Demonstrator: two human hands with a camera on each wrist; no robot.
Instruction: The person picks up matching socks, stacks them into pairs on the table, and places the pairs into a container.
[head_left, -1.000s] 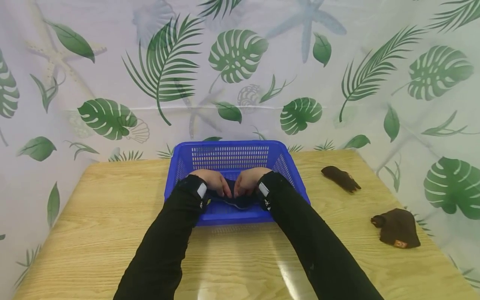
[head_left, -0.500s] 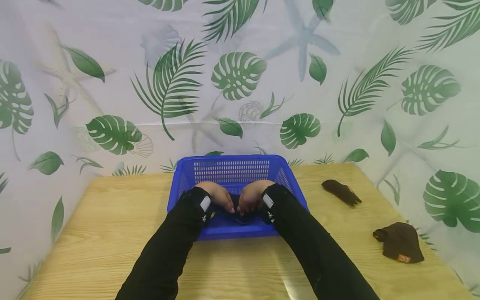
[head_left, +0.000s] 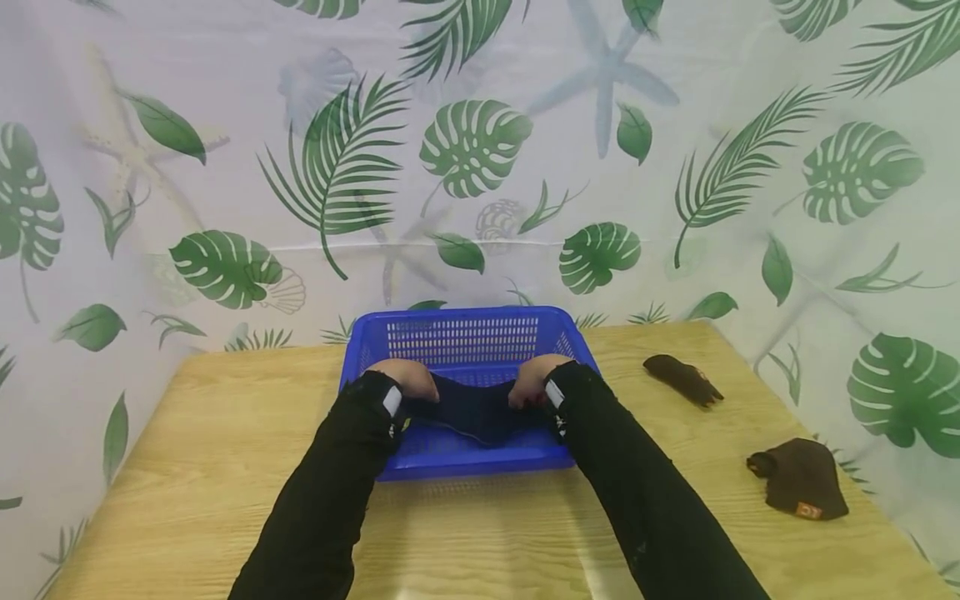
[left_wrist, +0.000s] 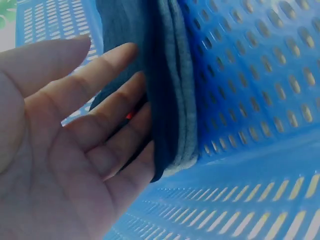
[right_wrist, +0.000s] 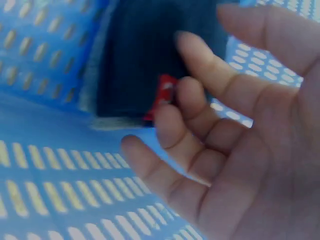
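A blue perforated basket [head_left: 465,333] stands at the middle of the wooden table [head_left: 225,433]. Both my hands are inside it. My left hand [head_left: 408,379] and right hand [head_left: 534,379] hold a dark navy cloth [head_left: 476,410] stretched between them, just above the basket floor. In the left wrist view the fingertips of my left hand [left_wrist: 90,130] are tucked behind the folded edge of the cloth [left_wrist: 165,75]. In the right wrist view my right hand [right_wrist: 225,140] has curled fingers on the cloth [right_wrist: 145,60], beside a small red tag [right_wrist: 162,95].
Two brown cloth pieces lie on the table to the right: a narrow one [head_left: 682,379] farther back and a wider one [head_left: 798,479] with an orange label nearer. A leaf-print curtain [head_left: 480,150] closes off the back and sides.
My hands have moved apart inside the basket, and the dark cloth that was bunched between them is now spread wide.
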